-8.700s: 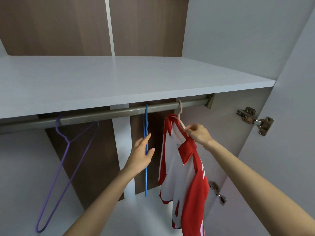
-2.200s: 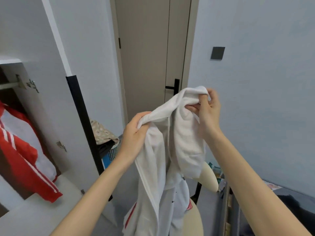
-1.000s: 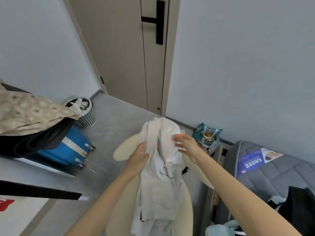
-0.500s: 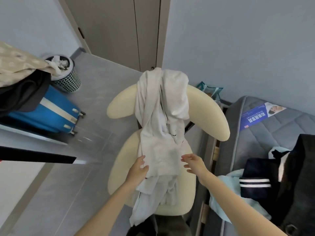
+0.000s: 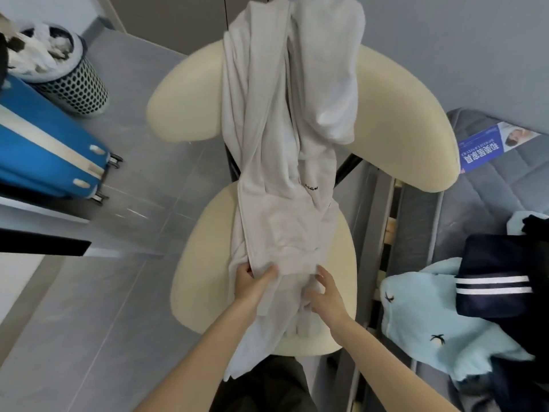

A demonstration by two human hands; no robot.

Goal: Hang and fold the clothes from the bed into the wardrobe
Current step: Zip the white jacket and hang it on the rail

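Garment: off-white garment [image 5: 285, 203] is draped over the cream chair [image 5: 401, 114], from backrest to seat, with its lower end hung past the seat front.
Left hand [image 5: 252, 288]: a fold is pinched between thumb and fingers.
Right hand [image 5: 325, 295]: laid on the cloth just beside it, fingers loosely spread, nothing gripped.
Done: judged early; a red-and-white jacket is shown hung in the earliest frame.
Left: this piece is unfolded; a light-blue garment [image 5: 421, 322] and a navy striped garment [image 5: 493, 263] are left on the bed [image 5: 490, 197].
Change: half a second back, the cloth was only touched; now it is gripped.

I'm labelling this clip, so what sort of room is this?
Most likely a bedroom: a grey mattress with clothes piled on it, a blue suitcase, and a cream chair draped with a pale garment.
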